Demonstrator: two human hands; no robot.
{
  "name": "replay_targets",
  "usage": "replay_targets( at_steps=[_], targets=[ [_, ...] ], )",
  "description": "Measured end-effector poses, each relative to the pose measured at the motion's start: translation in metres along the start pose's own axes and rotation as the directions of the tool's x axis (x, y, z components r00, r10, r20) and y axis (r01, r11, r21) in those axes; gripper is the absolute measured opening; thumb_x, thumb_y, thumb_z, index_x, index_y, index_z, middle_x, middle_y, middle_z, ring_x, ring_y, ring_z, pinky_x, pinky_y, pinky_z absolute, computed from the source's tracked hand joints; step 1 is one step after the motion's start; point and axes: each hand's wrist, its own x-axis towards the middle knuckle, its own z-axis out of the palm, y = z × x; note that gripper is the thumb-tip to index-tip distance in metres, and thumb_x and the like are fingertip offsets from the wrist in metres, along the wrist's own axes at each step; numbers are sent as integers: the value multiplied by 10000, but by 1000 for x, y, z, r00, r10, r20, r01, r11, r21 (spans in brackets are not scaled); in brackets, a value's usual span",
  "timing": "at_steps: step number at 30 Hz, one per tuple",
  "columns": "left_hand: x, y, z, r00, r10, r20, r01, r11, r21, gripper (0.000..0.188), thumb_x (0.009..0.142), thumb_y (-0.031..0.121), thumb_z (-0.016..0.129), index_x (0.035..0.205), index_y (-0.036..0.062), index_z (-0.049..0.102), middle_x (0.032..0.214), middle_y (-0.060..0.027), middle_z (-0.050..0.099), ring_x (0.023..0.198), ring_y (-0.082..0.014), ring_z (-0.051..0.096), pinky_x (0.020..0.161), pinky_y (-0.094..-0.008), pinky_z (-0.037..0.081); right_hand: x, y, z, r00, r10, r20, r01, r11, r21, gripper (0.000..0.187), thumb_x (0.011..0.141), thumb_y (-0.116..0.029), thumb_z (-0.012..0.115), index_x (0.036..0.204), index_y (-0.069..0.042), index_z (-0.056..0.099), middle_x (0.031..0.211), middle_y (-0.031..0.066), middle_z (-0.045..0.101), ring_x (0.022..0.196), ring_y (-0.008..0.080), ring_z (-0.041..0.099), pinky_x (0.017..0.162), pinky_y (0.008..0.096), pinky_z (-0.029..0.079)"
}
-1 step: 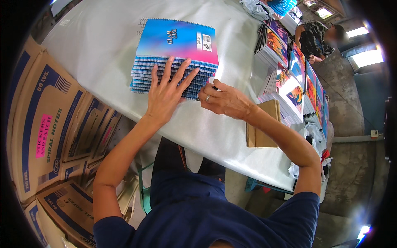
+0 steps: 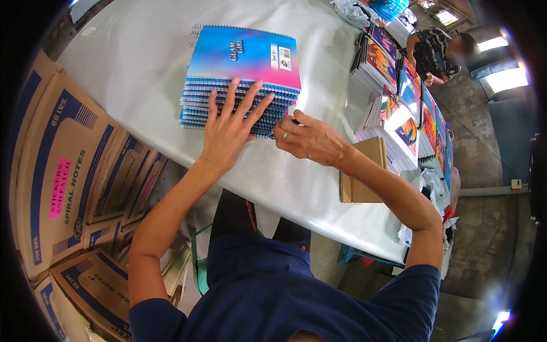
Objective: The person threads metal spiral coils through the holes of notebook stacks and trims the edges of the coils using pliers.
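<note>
A stack of spiral notebooks point(image 2: 245, 57) lies on the table, its top cover blue and pink with a white label near the right edge. Their wire coils show in rows along the near side, and more coils stick out at the far left corner. Across the near side my left hand point(image 2: 228, 128) rests with its fingers spread over the coils. At the stack's near right corner my right hand point(image 2: 305, 137), a ring on one finger, is closed. Something small and dark shows by its thumb, but most of it is hidden in the fingers.
A whitish sheet covers the table point(image 2: 142, 68). To the right stand a brown cardboard piece point(image 2: 364, 176) and piles of colourful notebooks point(image 2: 393, 122). Cardboard boxes point(image 2: 74, 165) are stacked at the left below the table edge. Another person point(image 2: 436, 54) is at the far right.
</note>
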Motion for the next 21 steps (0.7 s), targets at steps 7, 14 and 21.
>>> replay_targets(
  at_steps=[7,14,21],
  targets=[
    [-1,0,1,1000,-6,-13,6,1000,8,1031,564,253,855,1479,294,383,1564,12,294,1425,-321,271,1077,-602,272,26,-37,-12,837,273,474,-394,902,175,133,707,-110,688,827,-63,655,849,53,627,946,204,616,787,305,487],
    [1,2,-1,1000,-9,-14,9,1000,15,1027,568,236,858,1479,286,385,1560,-1,297,1426,-326,266,1077,-603,271,3,1,-11,995,102,1,-102,990,98,165,787,-176,669,948,-152,641,1011,-10,586,1079,164,521,1024,363,373],
    [2,4,-3,1000,-1,2,1,1000,11,1040,572,225,868,1484,276,370,1558,-15,286,1430,-354,239,1073,-624,260,-1,10,11,996,-31,-79,33,999,22,110,809,-198,641,917,-193,622,1026,-50,559,1101,128,494,1025,329,355]
  ],
)
